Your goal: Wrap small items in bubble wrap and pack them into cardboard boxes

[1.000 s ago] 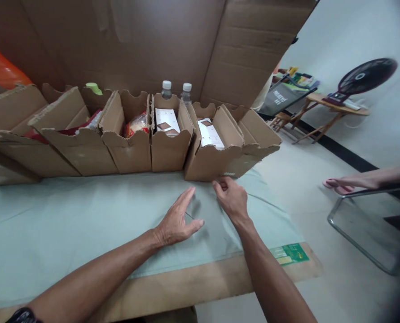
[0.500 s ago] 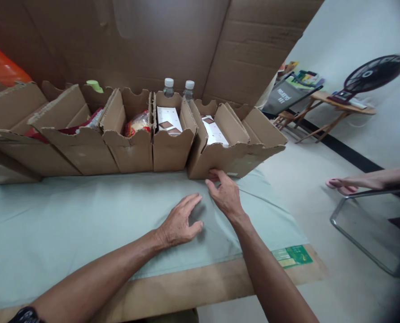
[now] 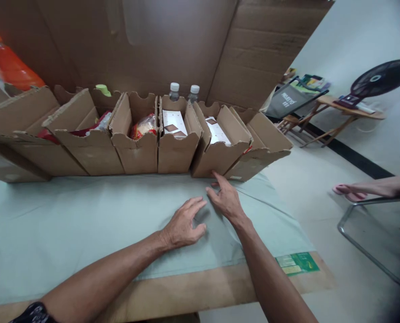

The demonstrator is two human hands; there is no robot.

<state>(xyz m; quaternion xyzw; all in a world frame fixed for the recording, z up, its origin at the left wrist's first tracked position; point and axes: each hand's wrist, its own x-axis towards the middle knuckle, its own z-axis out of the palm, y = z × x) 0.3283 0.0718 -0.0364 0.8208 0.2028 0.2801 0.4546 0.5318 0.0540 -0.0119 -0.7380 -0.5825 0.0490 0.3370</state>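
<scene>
Head view: right hand (image 3: 226, 199), fingers spread, is set against brown cardboard box (image 3: 220, 157) at 12 o'clock; left hand (image 3: 184, 222), fingers loosely curled, is rested on pale green cloth (image 3: 85, 215).

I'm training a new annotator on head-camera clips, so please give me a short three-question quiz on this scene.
1. How many capped bottles stand behind the cardboard boxes?
2. True or false: the left hand rests on the green cloth, holding nothing.
3. The right hand has its fingers: A around a bottle; B at the foot of a box holding a white carton; C inside a box.
Key: 1 two; 2 true; 3 B.
</scene>
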